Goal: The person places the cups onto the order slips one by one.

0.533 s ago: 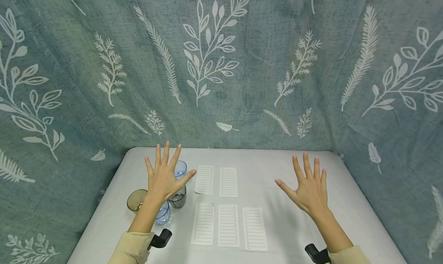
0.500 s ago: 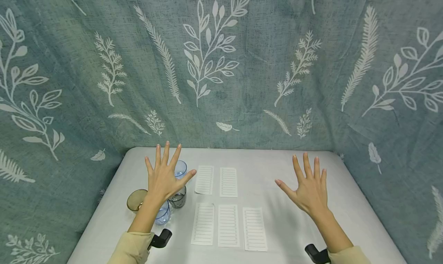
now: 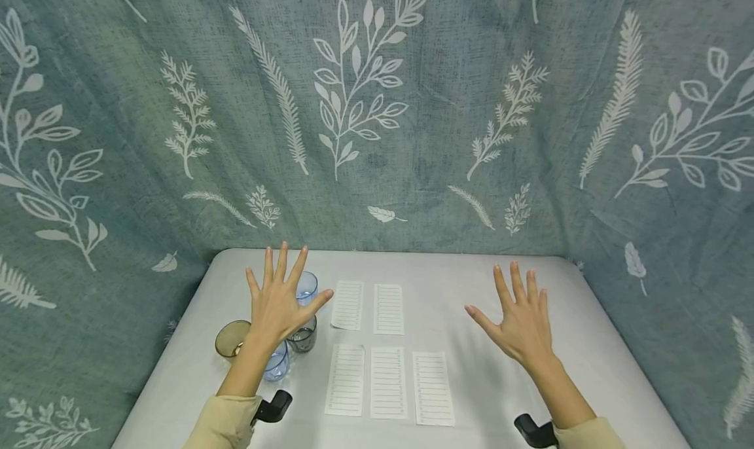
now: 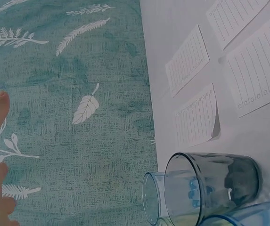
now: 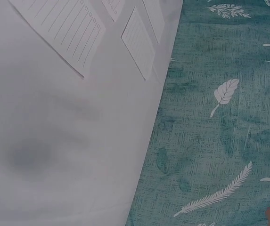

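Note:
My left hand [image 3: 277, 308] is spread over the left part of the table, fingers straight and holding nothing. Behind and around it stand drinking glasses: an amber glass [image 3: 232, 340] left of the wrist, a grey glass [image 3: 304, 336] and a blue glass [image 3: 307, 287] to its right, and another blue glass [image 3: 277, 364] beside the forearm. The forearm and hand partly cover these. In the left wrist view the grey glass [image 4: 229, 181] shows large. Over the right part of the table, my right hand [image 3: 523, 324] is spread too, with nothing in its fingers.
Several ruled paper sheets [image 3: 388, 382] lie in two rows at the middle of the white table [image 3: 471, 410]. A leaf-patterned curtain [image 3: 412, 141] hangs behind the table and along both sides. Black wrist camera mounts [image 3: 274, 406] sit on both forearms.
My right hand has shifted slightly to the left, and its fingers have drawn a little closer together. The left hand stays nearly in place, and the glasses and sheets have not moved.

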A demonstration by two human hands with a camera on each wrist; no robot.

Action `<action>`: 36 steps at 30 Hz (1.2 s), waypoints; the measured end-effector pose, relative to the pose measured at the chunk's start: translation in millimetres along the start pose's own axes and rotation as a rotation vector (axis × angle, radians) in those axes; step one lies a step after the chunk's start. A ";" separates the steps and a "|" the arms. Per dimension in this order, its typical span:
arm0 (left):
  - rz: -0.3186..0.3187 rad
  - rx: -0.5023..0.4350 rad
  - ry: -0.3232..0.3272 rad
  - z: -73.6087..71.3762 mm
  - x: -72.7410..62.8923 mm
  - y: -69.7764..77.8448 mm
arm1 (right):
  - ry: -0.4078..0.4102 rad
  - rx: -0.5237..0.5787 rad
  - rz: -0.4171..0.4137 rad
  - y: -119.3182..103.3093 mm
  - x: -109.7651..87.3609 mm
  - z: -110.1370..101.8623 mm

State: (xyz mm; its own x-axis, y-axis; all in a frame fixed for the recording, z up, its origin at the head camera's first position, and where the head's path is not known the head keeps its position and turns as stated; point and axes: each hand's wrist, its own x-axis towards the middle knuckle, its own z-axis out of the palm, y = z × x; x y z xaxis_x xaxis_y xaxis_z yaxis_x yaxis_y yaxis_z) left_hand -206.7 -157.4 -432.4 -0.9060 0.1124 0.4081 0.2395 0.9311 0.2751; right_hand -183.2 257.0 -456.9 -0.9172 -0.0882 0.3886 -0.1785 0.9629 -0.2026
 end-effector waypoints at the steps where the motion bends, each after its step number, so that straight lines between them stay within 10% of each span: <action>1: 0.001 -0.003 -0.001 0.2 -0.4 -0.6 | -0.002 0.007 -0.001 -0.4 0.6 0.9; 20: -0.105 -0.031 -0.099 10.6 -24.6 -18.8 | -0.103 0.310 -0.047 -24.2 24.7 41.2; 30: -0.121 -0.067 0.094 24.8 -52.9 -37.3 | -0.128 0.439 -0.092 -52.9 42.4 76.6; 36: -0.166 -0.075 0.075 26.5 -70.4 -48.3 | -0.154 0.447 -0.104 -67.1 53.4 91.1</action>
State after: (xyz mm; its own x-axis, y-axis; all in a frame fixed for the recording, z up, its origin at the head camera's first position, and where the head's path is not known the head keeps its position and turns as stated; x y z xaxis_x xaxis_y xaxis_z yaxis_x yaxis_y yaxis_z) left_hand -163.7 -201.1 -497.5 -0.9072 -0.0693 0.4150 0.1170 0.9059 0.4069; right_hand -252.6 164.4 -504.4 -0.9223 -0.2479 0.2966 -0.3771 0.7459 -0.5491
